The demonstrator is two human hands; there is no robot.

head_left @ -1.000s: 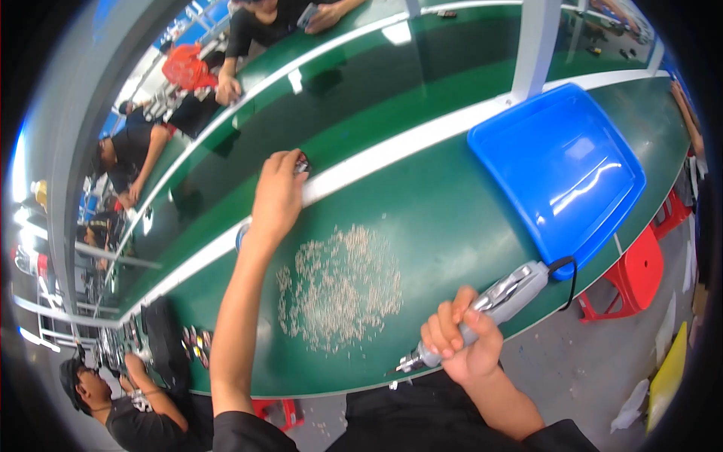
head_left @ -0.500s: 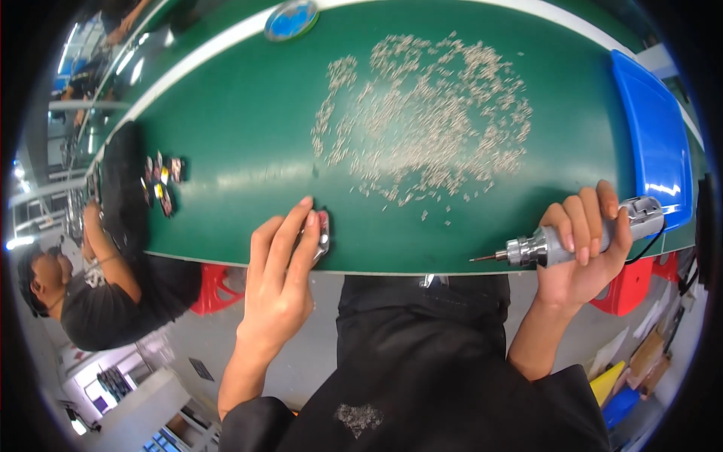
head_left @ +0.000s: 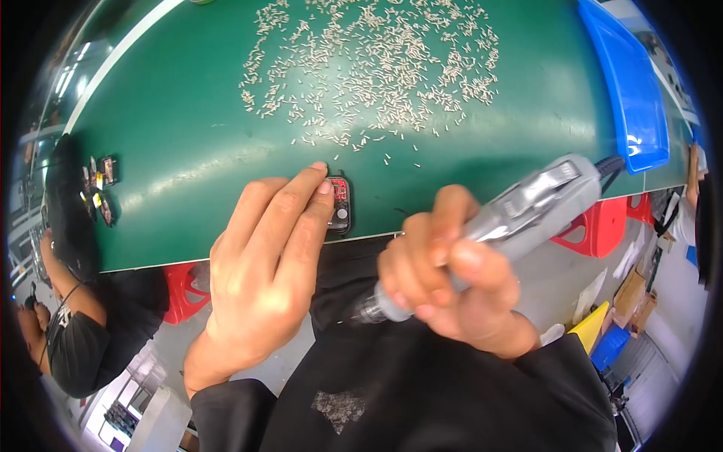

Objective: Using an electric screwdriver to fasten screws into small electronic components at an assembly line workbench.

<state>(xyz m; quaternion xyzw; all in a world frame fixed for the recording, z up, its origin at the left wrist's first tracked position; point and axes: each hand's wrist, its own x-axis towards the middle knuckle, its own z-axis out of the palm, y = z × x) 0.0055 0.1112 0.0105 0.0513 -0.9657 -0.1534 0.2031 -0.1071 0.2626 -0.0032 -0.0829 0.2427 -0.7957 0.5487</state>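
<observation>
Biggest thing here is the table [head_left: 173,120], green and smooth with a soft sheen, its front edge bowed by the lens. On the right side there's a shallow blue tray [head_left: 625,83], glossy and plastic-looking with a rounded lip. Red stools [head_left: 602,226] poke out past the front edge.

The right grip [head_left: 459,275] is wrapped tight around a chunky grey driver [head_left: 538,207], a fat rounded barrel with a black cord out the back. Its nose points down-left over the lap, off the table, and the tip's too blurry to make out.

The left grip [head_left: 267,256] has its fingers laid over the left side of a gadget [head_left: 341,211]; thumb's hidden, so I can't tell if it's pinching. Gadget lies on the table near the front edge: black rounded shell, red board showing. More gadgets [head_left: 105,209] sit far left.

Smallest are the pins [head_left: 399,68], tons of pale little rods scattered loosely beyond it.
</observation>
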